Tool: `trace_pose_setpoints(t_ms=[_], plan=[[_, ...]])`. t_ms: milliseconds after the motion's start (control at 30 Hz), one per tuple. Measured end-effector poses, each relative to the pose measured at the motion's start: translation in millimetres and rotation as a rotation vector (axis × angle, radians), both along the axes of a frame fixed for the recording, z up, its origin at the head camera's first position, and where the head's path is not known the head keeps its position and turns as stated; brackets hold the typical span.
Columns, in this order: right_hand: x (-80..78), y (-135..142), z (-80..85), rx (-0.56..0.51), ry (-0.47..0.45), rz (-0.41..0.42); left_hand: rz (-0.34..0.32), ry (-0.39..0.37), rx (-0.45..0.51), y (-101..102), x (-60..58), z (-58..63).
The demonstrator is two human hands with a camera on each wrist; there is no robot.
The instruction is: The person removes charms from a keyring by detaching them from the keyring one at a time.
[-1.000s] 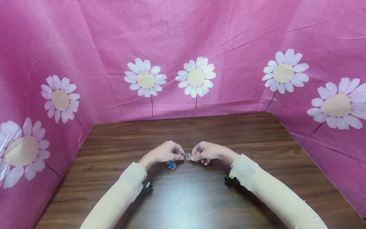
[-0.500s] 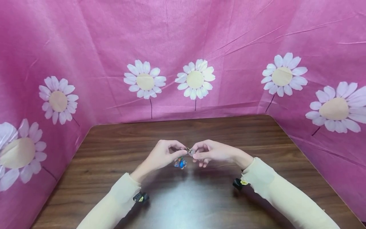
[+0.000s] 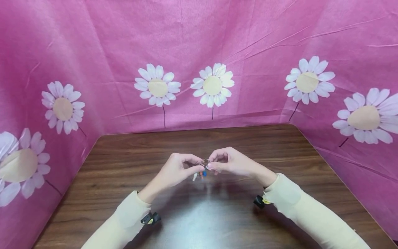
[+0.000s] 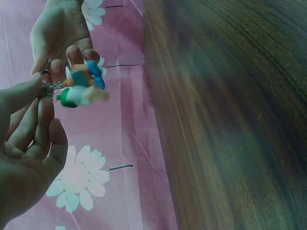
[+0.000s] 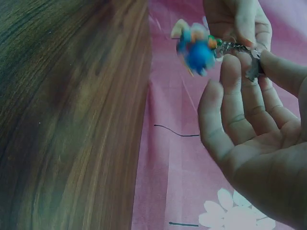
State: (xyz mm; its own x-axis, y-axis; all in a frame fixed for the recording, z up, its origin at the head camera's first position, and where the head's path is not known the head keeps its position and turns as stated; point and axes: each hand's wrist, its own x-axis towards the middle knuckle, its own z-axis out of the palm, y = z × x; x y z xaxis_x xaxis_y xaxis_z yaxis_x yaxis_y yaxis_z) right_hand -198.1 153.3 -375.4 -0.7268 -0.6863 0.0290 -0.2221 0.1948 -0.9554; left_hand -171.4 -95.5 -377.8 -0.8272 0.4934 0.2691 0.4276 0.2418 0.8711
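Note:
In the head view my left hand [image 3: 177, 169] and right hand [image 3: 237, 162] meet above the middle of the table. Between their fingertips is a thin metal key ring [image 3: 206, 160]. My left thumb and fingers pinch the keychain at its ring and chain [image 4: 52, 87]. From it hang small coloured figurines: an orange and blue one [image 4: 82, 75] and a white and green one [image 4: 79, 96]. My right thumb and fingers pinch a flat silver key [image 5: 253, 71] at the ring. Fingers hide whether the key is threaded on it; the figurines are blurred in the right wrist view.
A dark wood-grain table [image 3: 199, 214] lies beneath both hands. Pink cloth [image 3: 186, 31] printed with white daisies stands round its back and sides. A black wrist camera [image 3: 151, 218] sits on the left sleeve, another black camera [image 3: 261, 201] on the right.
Both hands have risen from near the tabletop. The figurines swing lower between the hands and have turned. The ring now shows between the fingertips, where the key's head showed before.

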Motion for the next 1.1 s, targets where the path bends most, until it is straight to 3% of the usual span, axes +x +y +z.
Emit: trace_pose_setpoints(t_ms=[467, 733, 1100], plan=[[2.6, -4.0, 6.5, -0.041, -0.018, -0.047, -0.034, -0.053, 0.017, -9.9, 3.4, 7.8], [1.5, -3.4, 2.3, -0.06, -0.017, -0.019, -0.024, -0.006, 0.014, -11.6, 2.0, 5.1], [6.9, -3.0, 2.8, -0.104, 0.127, 0.022, -0.056, 0.027, 0.058, -12.9, 5.7, 5.5]])
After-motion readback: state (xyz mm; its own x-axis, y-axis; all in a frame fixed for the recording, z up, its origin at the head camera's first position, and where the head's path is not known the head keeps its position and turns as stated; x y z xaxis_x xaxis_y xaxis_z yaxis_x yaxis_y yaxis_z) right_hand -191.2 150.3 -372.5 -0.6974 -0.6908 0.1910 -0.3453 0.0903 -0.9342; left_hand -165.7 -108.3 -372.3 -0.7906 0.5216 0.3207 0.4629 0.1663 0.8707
